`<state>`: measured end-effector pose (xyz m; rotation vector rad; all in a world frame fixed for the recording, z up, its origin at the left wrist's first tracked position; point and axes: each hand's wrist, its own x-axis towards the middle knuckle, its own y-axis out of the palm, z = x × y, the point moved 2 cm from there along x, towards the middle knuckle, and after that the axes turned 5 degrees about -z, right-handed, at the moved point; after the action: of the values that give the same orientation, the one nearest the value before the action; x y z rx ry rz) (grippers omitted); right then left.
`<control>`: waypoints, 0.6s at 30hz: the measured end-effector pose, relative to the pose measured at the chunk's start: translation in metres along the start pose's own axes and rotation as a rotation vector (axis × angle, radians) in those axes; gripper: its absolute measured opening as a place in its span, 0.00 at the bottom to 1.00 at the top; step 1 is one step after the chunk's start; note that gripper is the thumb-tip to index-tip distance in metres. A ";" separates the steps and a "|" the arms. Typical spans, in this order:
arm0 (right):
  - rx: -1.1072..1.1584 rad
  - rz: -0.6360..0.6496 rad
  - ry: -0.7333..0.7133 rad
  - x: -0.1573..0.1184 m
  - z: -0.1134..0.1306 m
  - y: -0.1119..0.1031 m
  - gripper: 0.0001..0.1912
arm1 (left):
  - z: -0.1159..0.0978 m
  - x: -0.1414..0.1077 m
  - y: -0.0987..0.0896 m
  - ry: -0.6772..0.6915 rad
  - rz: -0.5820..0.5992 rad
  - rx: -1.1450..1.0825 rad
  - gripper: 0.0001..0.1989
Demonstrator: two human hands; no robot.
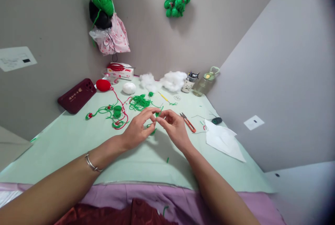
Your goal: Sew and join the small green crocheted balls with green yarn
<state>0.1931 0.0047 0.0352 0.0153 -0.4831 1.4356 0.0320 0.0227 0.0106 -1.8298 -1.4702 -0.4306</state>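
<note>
Along the near edge of the tabletop (138, 169), a purple cloth (110, 197) shows, and 1 green yarn snippet (168, 160) lies a little inward from it. Farther in, about midway between the left and right edges, the 2 hands meet above the surface. The right hand (174, 127) has its thumb and forefinger pinched on a small green yarn piece (158, 113); the left hand (137, 127) curves its fingers about the same piece, but I cannot tell whether they press on it. A silver bracelet (92, 164) circles the left wrist.

Toward the right edge lie white paper (222, 139), orange-handled snips (190, 123) just beside the right hand, and a dark thread spool (216, 120). Toward the left edge are green crocheted pieces (117, 111) and red yarn. Beyond the hands sit a loose green yarn tangle (140, 102) and a yellow hook (164, 97).

A dark red phone (77, 95) is at the left edge, near the far left corner. Next come a red ball (103, 85) and a white ball (129, 88). Along the far edge stand a box (125, 73) with red-handled scissors (115, 66) on top, 2 heaps of white stuffing (172, 81), a cup (188, 85) and, by the far right corner, a green bottle (202, 86).
</note>
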 end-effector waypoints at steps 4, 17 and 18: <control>0.021 -0.060 -0.023 0.001 -0.005 0.003 0.08 | 0.001 -0.001 0.002 0.005 0.004 0.003 0.05; 0.235 -0.069 0.050 0.004 -0.005 -0.006 0.09 | -0.002 0.001 -0.002 -0.071 -0.005 -0.150 0.05; 0.235 -0.068 0.051 0.003 -0.004 -0.005 0.09 | -0.002 0.001 -0.002 -0.071 0.000 -0.159 0.05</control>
<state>0.1997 0.0083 0.0339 0.1816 -0.2680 1.4156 0.0304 0.0221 0.0129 -1.9875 -1.5217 -0.4991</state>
